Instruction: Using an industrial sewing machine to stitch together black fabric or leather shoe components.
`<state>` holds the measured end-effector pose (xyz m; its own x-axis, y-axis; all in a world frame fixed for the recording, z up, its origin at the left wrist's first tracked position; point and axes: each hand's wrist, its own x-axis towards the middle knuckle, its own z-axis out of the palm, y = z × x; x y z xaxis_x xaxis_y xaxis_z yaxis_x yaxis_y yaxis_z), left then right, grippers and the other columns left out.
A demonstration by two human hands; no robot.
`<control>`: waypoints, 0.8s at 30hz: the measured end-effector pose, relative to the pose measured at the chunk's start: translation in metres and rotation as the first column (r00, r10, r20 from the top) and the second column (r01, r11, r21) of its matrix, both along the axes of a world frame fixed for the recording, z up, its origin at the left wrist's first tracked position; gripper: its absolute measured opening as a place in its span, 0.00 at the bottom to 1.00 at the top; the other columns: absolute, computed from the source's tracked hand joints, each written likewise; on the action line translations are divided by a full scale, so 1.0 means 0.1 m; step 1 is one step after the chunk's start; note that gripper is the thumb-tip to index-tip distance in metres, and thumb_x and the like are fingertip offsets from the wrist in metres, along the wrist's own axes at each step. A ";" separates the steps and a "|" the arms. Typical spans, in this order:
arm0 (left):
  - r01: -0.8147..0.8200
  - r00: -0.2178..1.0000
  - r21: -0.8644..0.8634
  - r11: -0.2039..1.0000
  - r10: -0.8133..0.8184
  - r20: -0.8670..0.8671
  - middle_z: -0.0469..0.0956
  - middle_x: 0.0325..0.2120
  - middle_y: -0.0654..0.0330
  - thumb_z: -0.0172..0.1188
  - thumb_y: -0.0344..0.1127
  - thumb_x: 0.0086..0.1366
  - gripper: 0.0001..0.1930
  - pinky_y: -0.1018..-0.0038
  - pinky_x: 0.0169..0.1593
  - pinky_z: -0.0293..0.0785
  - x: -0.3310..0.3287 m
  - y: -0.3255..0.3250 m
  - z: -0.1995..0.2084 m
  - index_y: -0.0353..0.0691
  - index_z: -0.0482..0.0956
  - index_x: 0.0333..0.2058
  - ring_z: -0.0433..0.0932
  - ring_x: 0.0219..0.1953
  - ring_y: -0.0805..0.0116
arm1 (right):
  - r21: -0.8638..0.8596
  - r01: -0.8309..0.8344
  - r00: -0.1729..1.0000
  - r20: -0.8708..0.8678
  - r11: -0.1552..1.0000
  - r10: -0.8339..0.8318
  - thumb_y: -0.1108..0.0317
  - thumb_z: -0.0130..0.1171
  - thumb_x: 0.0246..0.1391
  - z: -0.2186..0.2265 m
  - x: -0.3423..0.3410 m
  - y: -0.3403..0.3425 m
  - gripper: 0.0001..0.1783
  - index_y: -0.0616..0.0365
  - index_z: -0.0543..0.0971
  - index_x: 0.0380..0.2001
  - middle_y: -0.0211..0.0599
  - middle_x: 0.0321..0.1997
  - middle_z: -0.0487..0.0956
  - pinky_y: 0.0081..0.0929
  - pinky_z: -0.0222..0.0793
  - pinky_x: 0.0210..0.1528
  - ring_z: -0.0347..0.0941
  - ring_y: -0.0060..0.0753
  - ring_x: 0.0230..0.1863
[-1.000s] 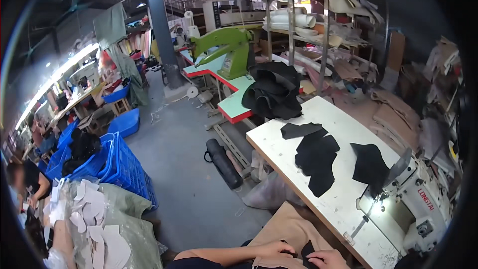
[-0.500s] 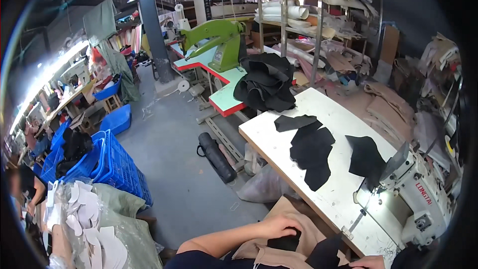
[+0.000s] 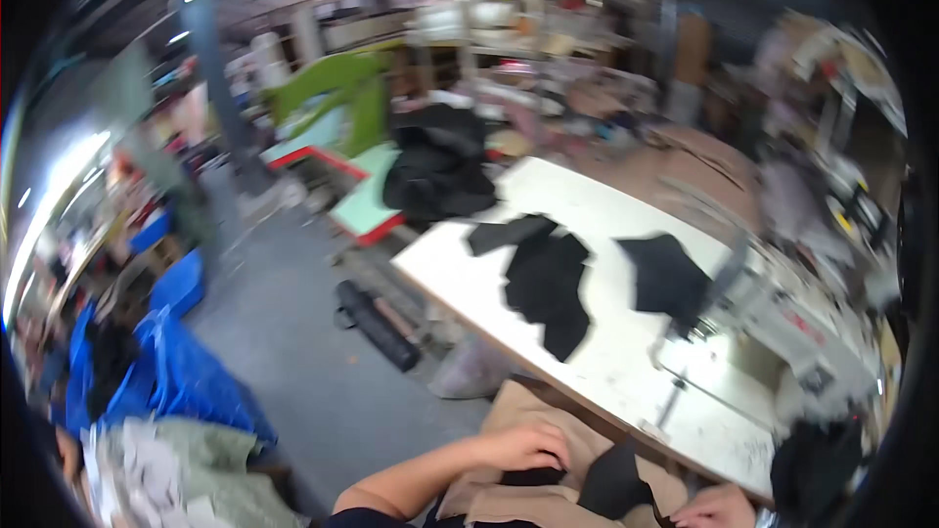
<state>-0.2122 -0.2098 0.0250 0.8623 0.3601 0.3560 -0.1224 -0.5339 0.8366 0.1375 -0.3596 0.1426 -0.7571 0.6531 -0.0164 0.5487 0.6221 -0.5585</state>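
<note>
Left hand (image 3: 526,445) and right hand (image 3: 716,507) have parted, black piece (image 3: 613,482) between, grip closure and hold unclear.

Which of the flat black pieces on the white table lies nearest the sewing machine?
The lone black piece at the right, its lower end at the sewing machine; the other flat pieces lie bunched together, farther left.

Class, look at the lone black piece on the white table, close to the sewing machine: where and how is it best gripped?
Probably pinch the black piece by its upper-left corner, coming from the left: it lies flat, that corner is uncovered, and its lower-right end reaches the sewing machine.
</note>
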 end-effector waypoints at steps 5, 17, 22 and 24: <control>0.279 0.949 -0.271 0.921 -0.308 -0.070 0.80 0.33 0.58 0.63 0.25 0.57 0.06 0.72 0.45 0.72 -0.09 0.60 0.64 0.35 0.81 0.35 0.77 0.39 0.65 | -0.456 -0.223 0.762 -0.632 0.861 -0.137 0.65 0.63 0.54 -0.25 0.28 0.46 0.12 0.63 0.82 0.37 0.40 0.36 0.83 0.28 0.75 0.43 0.80 0.33 0.38; -0.268 0.939 -0.172 0.948 0.217 -0.266 0.80 0.37 0.61 0.64 0.31 0.57 0.12 0.77 0.47 0.72 1.84 1.58 0.17 0.36 0.80 0.40 0.77 0.40 0.72 | -0.151 0.659 0.728 -0.120 0.737 -0.675 0.62 0.63 0.50 -0.83 0.49 1.98 0.12 0.55 0.81 0.36 0.37 0.34 0.82 0.26 0.71 0.42 0.78 0.32 0.36; -0.303 0.914 0.065 0.951 0.309 -0.264 0.81 0.34 0.56 0.65 0.33 0.56 0.10 0.74 0.46 0.73 2.00 1.74 0.11 0.42 0.82 0.38 0.80 0.39 0.67 | -0.004 0.797 0.603 -0.042 0.604 -0.796 0.53 0.62 0.48 -0.97 0.67 2.20 0.16 0.54 0.82 0.33 0.44 0.33 0.81 0.37 0.71 0.41 0.77 0.46 0.37; -0.296 0.898 0.093 0.950 0.311 -0.312 0.81 0.33 0.56 0.64 0.34 0.57 0.09 0.74 0.45 0.73 2.02 1.76 0.15 0.42 0.82 0.38 0.80 0.39 0.67 | 0.036 0.830 0.556 0.038 0.557 -0.830 0.52 0.63 0.48 -0.95 0.67 2.24 0.16 0.53 0.82 0.33 0.45 0.33 0.80 0.37 0.71 0.42 0.77 0.46 0.38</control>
